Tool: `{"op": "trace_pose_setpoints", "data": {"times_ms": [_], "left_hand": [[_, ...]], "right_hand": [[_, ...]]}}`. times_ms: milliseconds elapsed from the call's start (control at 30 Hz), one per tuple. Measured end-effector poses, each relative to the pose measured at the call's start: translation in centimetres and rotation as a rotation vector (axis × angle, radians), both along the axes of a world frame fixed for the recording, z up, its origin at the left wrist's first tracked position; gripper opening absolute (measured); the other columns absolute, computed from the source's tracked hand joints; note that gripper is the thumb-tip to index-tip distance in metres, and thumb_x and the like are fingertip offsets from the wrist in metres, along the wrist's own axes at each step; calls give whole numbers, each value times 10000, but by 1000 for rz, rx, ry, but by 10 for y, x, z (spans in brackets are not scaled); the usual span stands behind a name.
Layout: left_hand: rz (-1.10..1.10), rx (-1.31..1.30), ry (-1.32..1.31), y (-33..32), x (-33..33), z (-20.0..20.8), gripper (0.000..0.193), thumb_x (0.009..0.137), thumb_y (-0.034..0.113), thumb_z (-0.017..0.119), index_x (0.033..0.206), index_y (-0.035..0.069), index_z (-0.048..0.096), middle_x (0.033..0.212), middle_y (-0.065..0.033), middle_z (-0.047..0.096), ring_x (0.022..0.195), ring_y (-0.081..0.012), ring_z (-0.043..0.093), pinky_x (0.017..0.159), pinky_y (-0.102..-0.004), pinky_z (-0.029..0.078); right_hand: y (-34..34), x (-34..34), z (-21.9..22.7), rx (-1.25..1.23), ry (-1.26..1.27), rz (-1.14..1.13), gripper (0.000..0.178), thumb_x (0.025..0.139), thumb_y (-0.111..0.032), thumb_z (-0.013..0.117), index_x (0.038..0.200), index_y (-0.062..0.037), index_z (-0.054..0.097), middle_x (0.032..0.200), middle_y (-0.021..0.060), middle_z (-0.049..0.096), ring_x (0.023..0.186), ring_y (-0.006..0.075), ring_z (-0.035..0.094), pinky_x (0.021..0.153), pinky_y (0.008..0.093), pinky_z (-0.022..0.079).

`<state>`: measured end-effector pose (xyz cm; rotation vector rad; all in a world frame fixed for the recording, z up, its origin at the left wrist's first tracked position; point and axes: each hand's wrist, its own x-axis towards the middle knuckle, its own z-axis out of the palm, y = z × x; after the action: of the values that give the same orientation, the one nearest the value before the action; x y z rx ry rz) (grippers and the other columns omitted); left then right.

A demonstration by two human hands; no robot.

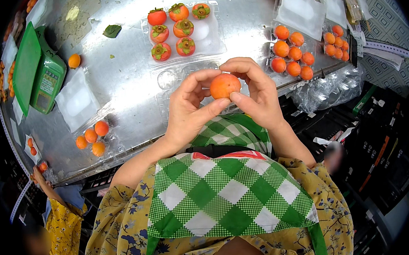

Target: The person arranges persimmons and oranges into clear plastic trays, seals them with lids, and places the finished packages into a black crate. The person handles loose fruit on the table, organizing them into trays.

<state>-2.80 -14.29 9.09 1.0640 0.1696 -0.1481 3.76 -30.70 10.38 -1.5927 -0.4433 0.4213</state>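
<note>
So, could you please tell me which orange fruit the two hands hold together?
The dark-specked fruit between the left hand and the right hand; neither hand touches any other fruit.

Shows speckled orange on the held fruit (pixel 225 85), green-and-white checks on the apron (pixel 232 192) below it, red-orange and green on the persimmons (pixel 183 29) beyond it.

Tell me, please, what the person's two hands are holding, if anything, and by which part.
A round orange fruit, held between left hand and right hand: thumbs at its near edge, fingers around its sides and far edge.
</note>
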Motion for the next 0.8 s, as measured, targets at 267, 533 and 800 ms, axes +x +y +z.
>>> {"op": "trace_pose_setpoints", "data": {"times_ms": [267,533,800], "left_hand": [[32,145,-63,0,-1,-6,464,790,33,726,1210,-6,533,1152,-76,524,1072,-176,572,916,-325,486],[-23,-63,97,3,0,1,376,874,136,649,1207,0,538,1074,-86,591,1007,-173,600,864,-319,507],[-241,-896,525,3,-4,-26,585,975,559,285,1206,61,485,1077,-134,609,808,-236,641,685,-374,549]], "right_hand": [[0,-3,-2,-54,112,-109,290,808,-181,650,1045,-20,609,1013,69,615,975,172,559,870,309,413],[-16,13,3,-82,4,52,434,799,-217,670,1165,-3,579,1139,105,587,1075,204,547,932,341,414],[-7,9,6,60,98,303,574,758,-166,697,1276,3,517,1229,143,559,1147,245,533,993,364,399]]}}
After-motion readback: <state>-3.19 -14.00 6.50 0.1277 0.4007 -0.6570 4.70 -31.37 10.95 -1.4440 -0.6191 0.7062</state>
